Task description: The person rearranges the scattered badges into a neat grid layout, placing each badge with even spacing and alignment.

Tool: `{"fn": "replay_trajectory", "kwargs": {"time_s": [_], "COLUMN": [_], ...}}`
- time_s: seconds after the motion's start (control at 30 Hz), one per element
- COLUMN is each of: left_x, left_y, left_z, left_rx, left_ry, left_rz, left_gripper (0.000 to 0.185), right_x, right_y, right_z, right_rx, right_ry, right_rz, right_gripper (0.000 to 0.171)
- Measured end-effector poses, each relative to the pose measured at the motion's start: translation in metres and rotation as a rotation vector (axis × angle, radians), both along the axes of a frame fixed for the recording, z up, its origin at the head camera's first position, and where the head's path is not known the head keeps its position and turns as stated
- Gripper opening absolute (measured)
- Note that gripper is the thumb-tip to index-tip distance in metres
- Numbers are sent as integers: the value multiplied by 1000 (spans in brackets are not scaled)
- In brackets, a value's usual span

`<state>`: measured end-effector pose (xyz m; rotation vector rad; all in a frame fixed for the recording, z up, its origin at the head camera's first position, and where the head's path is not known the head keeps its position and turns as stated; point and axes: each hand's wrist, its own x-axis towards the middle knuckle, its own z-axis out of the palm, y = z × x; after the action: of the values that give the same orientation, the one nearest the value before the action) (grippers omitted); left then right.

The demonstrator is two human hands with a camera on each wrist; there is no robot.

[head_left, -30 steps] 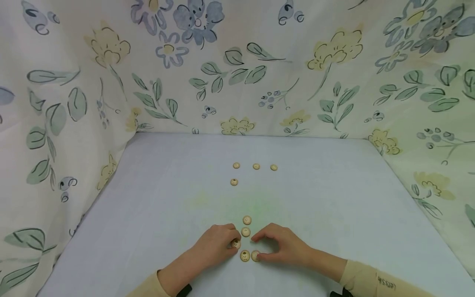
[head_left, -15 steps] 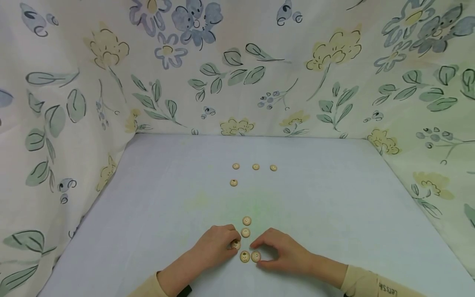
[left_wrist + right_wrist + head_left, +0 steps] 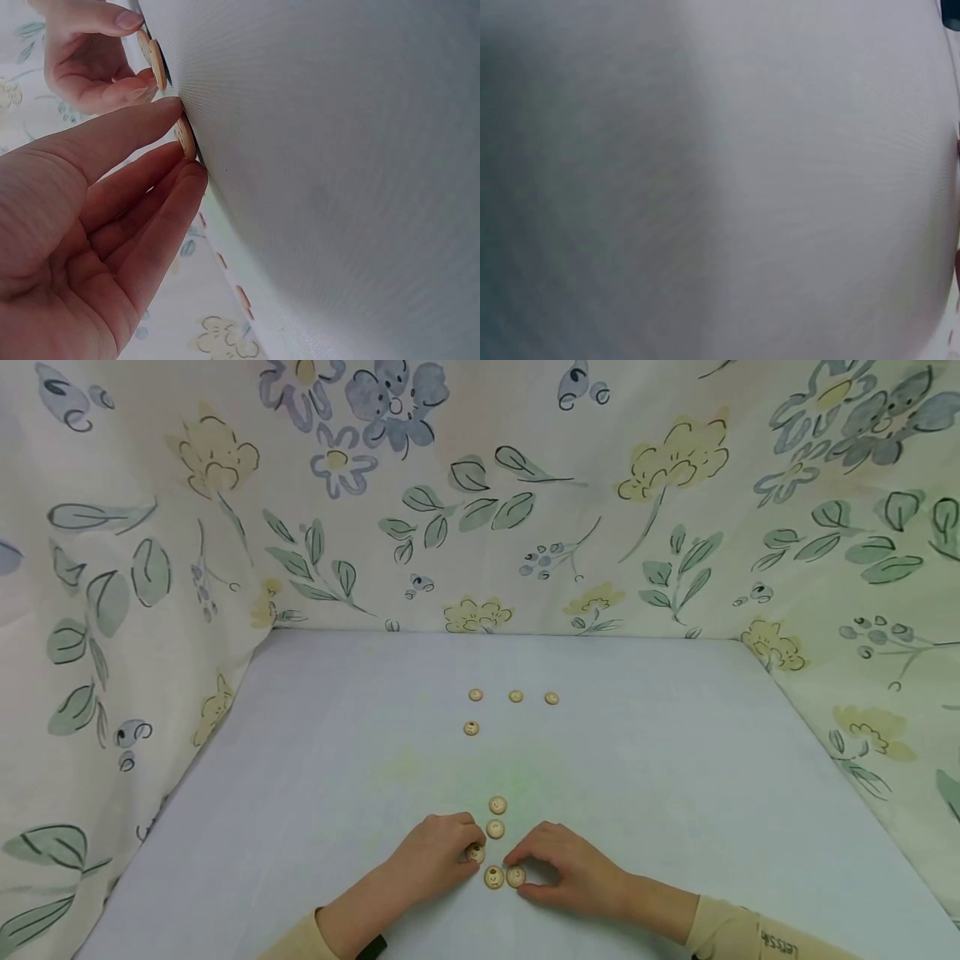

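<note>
Several small round wooden buttons lie on the pale blue table (image 3: pixel 660 777). My left hand (image 3: pixel 471 850) pinches one button (image 3: pixel 476 854) flat on the cloth; in the left wrist view its fingertips (image 3: pixel 176 112) close on that button's edge (image 3: pixel 185 139). My right hand (image 3: pixel 519 870) curls thumb and forefinger round another button (image 3: pixel 515 877), seen also in the left wrist view (image 3: pixel 155 61). A loose button (image 3: pixel 493 877) lies between the two hands. Two more buttons (image 3: pixel 495 828) sit in a column just beyond. The right wrist view shows only blurred cloth.
Three buttons (image 3: pixel 515 696) form a row farther back, with one more (image 3: pixel 470 727) below its left end. Flowered fabric walls (image 3: pixel 480 527) close the table on the left, back and right.
My right hand's fingers have drawn down and closed in round its button. The left hand and the other buttons have not moved.
</note>
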<state>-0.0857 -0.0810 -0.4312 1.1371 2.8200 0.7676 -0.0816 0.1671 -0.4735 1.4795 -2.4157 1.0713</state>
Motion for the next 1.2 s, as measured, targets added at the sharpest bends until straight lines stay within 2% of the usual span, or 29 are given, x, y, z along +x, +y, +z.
{"fn": "replay_trajectory", "kwargs": {"time_s": [0.37, 0.73, 1.0, 1.2], "left_x": [-1, -2, -2, -2], "left_y": [-1, -2, -2, -2], "left_z": [0, -2, -1, -2], "left_rx": [10, 14, 9, 12], "left_ry": [-8, 8, -2, 2], "left_rz": [7, 1, -2, -15], "left_gripper": [13, 13, 11, 11], "right_x": [-1, -6, -33, -61], "right_y": [-3, -4, -1, -1], "right_z": [2, 8, 17, 25], "right_rx": [14, -9, 14, -11], "right_ry": [-7, -92, -187, -198], "right_rz": [-5, -43, -138, -208], "right_gripper": [33, 31, 27, 27]}}
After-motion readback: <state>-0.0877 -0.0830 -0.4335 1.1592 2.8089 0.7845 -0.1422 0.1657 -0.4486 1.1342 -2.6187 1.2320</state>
